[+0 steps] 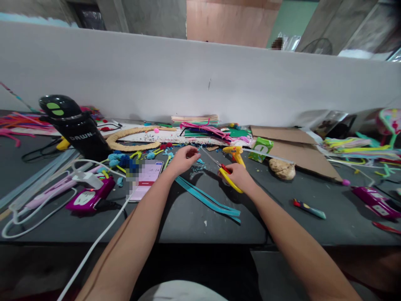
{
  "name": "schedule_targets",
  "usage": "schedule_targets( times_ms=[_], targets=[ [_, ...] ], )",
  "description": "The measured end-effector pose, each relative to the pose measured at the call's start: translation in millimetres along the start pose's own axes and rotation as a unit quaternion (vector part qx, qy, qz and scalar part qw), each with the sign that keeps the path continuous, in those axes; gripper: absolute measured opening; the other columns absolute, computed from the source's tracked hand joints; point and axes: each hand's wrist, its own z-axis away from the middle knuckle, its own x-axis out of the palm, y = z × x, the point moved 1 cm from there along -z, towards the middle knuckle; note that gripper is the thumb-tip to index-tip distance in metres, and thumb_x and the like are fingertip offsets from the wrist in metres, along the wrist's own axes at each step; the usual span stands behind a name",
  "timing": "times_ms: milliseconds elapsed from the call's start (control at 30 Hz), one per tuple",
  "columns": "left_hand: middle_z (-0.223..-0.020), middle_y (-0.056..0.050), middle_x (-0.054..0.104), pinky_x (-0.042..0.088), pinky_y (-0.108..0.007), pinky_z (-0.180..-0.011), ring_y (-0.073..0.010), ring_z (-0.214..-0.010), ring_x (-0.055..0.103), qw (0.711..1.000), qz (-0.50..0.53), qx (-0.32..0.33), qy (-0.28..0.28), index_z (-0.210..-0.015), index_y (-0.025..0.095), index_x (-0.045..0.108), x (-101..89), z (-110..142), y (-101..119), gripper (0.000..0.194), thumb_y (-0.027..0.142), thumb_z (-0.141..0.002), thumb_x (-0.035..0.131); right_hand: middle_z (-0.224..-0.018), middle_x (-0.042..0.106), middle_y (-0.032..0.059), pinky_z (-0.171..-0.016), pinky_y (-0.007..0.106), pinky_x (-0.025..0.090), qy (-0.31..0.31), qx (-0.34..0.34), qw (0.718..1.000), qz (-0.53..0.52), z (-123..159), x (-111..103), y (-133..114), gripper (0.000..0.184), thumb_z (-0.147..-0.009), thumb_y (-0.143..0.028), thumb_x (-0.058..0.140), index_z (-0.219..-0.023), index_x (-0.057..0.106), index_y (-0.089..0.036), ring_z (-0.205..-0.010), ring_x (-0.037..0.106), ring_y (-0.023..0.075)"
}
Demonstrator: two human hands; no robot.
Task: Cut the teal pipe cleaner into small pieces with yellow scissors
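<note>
My right hand grips scissors with yellow and red handles. Their blades point up and left, reaching close to the fingertips of my left hand. The left fingers are curled together in a pinch; a bit of light blue shows at their tips, too small to name. Below the hands lies a bundle of turquoise pipe cleaners on the dark table. Small blue clippings are scattered under the blades. A phone rests beside my left forearm, partly covered by it.
Behind my right hand stands a yellow glue gun, near a green packet and a tape roll. At left are a black bottle, a purple device and white cables. A cutter lies at right, before cardboard.
</note>
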Motion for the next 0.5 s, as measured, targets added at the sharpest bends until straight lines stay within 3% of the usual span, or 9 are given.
schedule_targets(
  times_ms=[200,500],
  targets=[
    [-0.075,-0.004,0.067,0.045,-0.026,-0.062,-0.0128,-0.065,0.056,1.000,0.007,0.008,0.014,-0.084,0.015,0.064,1.1,2.6,9.3,0.035,0.049,-0.082,0.058,-0.053,0.052,0.0005,-0.049,0.024,0.027,-0.007,-0.010,1.000,-0.011,-2.0,5.7,5.2,0.037,-0.075,-0.050,0.057,-0.066,0.067,-0.016,-0.053,0.044,0.0117],
    [-0.062,0.000,0.060,0.041,-0.023,-0.056,-0.0094,-0.055,0.050,0.998,0.051,0.010,0.036,-0.077,0.014,0.063,5.5,-2.1,8.5,0.033,0.046,-0.079,0.062,-0.048,0.047,-0.0001,-0.047,0.025,0.024,0.009,-0.005,1.000,0.018,-2.5,9.6,6.5,0.042,-0.077,-0.051,0.053,-0.060,0.065,-0.014,-0.047,0.037,0.0097]
  ],
)
